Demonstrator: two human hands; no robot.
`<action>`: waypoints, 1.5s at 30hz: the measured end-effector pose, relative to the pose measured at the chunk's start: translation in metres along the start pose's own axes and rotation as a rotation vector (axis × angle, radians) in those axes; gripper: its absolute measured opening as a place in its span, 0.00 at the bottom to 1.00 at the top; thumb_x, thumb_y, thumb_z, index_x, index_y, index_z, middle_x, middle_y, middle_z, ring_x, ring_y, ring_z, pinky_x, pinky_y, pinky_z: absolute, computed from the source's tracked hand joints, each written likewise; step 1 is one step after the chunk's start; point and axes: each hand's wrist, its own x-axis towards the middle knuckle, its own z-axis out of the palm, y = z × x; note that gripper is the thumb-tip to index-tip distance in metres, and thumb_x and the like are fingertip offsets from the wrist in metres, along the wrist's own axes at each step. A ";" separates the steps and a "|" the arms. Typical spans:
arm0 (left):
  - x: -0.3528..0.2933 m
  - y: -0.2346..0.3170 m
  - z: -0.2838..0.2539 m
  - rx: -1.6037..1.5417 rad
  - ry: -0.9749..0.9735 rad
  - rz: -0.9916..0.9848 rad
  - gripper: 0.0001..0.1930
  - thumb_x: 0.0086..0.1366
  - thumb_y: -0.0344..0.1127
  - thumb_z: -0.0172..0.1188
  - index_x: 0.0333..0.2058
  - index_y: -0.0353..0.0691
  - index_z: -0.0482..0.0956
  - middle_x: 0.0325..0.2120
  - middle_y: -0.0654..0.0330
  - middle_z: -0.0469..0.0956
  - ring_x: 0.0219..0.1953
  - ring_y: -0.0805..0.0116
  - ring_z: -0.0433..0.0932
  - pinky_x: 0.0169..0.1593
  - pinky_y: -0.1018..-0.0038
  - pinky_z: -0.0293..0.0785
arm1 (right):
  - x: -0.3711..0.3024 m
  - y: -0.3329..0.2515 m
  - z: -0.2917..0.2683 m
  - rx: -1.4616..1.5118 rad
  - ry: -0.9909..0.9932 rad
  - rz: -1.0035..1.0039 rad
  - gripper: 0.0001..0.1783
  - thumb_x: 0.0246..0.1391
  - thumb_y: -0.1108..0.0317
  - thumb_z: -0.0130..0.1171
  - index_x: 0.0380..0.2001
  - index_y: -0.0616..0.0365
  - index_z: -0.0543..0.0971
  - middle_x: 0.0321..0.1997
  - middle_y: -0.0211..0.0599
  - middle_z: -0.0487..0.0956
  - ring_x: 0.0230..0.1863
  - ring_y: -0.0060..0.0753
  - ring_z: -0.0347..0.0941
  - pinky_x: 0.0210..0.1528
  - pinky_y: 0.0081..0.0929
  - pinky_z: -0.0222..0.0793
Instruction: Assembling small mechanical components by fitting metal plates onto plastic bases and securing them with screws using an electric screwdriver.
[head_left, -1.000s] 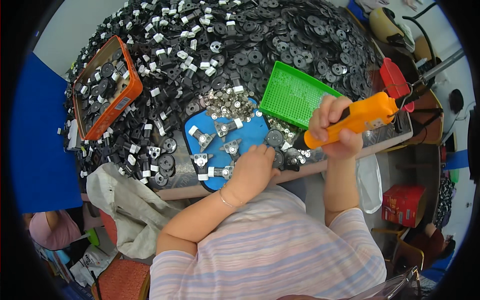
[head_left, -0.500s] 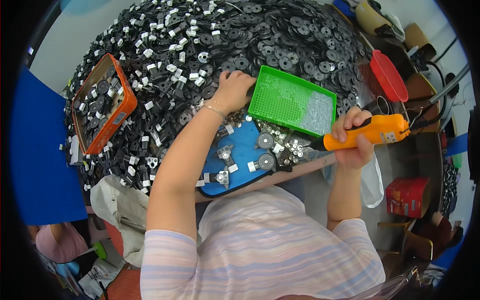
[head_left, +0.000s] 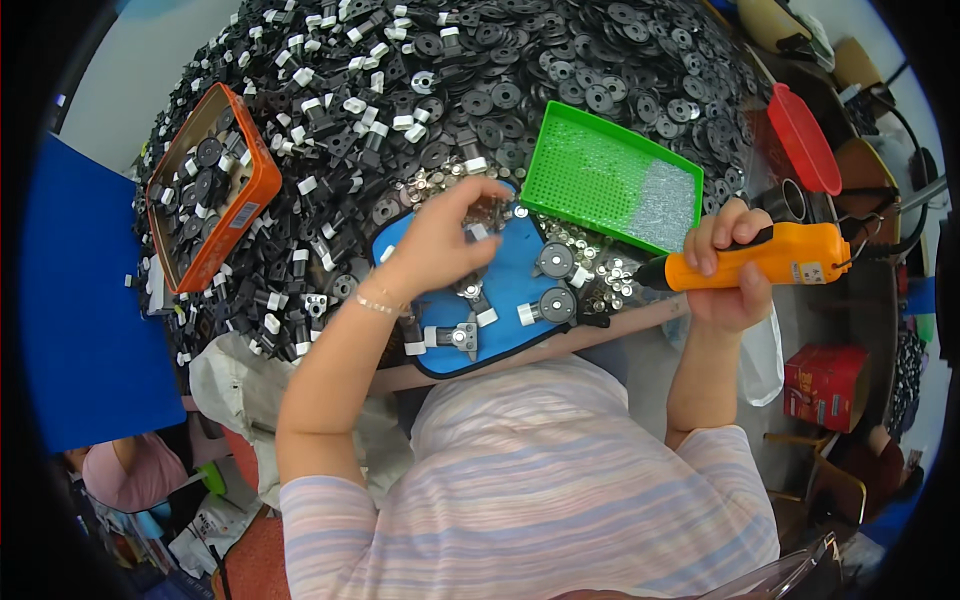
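My right hand is wrapped round an orange electric screwdriver, whose black nose points left. Over a blue mat, my left hand hovers with thumb and fingers spread apart; small metal pieces show in the gap between them. On the mat lie two black discs with white-tipped parts, one disc above the other disc. A black-and-silver bracket piece sits near the mat's lower edge. Another bracket piece is partly under my left hand.
Right of the mat stands a green tray with small silver bits. Small metal caps lie beside the mat. A large heap of black discs and white-tipped parts fills the table. An orange box and a red tray flank it.
My left hand has drawn back from beside the green tray, down and left over the mat, its fingers now spread. The screwdriver stays in my right hand. The whole view has shifted slightly.
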 end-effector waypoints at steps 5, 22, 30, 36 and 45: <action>-0.041 -0.005 0.004 -0.627 -0.009 0.017 0.28 0.45 0.15 0.58 0.47 0.35 0.62 0.48 0.53 0.67 0.53 0.65 0.66 0.58 0.70 0.61 | 0.002 0.008 0.011 -0.016 -0.053 0.027 0.17 0.45 0.61 0.58 0.35 0.58 0.66 0.33 0.35 0.64 0.24 0.23 0.63 0.29 0.21 0.60; -0.063 0.010 0.006 0.271 -0.048 -0.007 0.29 0.42 0.20 0.60 0.48 0.44 0.69 0.46 0.63 0.71 0.55 0.59 0.62 0.61 0.60 0.45 | -0.005 0.016 0.022 -0.030 -0.069 0.068 0.18 0.45 0.61 0.59 0.35 0.58 0.66 0.32 0.35 0.64 0.24 0.23 0.62 0.29 0.21 0.59; -0.064 0.011 0.000 0.555 0.011 0.015 0.29 0.39 0.31 0.60 0.46 0.45 0.70 0.50 0.55 0.67 0.59 0.56 0.57 0.61 0.50 0.35 | -0.009 0.014 0.019 -0.041 -0.071 0.063 0.18 0.45 0.61 0.59 0.35 0.58 0.67 0.32 0.35 0.64 0.24 0.23 0.63 0.29 0.20 0.60; -0.066 0.014 0.033 0.822 0.263 -0.092 0.31 0.35 0.50 0.70 0.36 0.38 0.72 0.52 0.50 0.62 0.60 0.52 0.51 0.58 0.44 0.36 | -0.007 0.017 0.020 0.045 -0.056 0.062 0.17 0.43 0.66 0.59 0.34 0.61 0.66 0.33 0.39 0.65 0.25 0.27 0.65 0.30 0.23 0.64; -0.072 0.015 0.034 0.730 0.271 -0.163 0.22 0.36 0.43 0.70 0.30 0.41 0.75 0.53 0.52 0.62 0.60 0.53 0.52 0.59 0.46 0.35 | -0.008 0.018 0.019 0.034 -0.064 0.063 0.17 0.43 0.67 0.59 0.34 0.61 0.66 0.33 0.40 0.65 0.25 0.27 0.65 0.30 0.23 0.64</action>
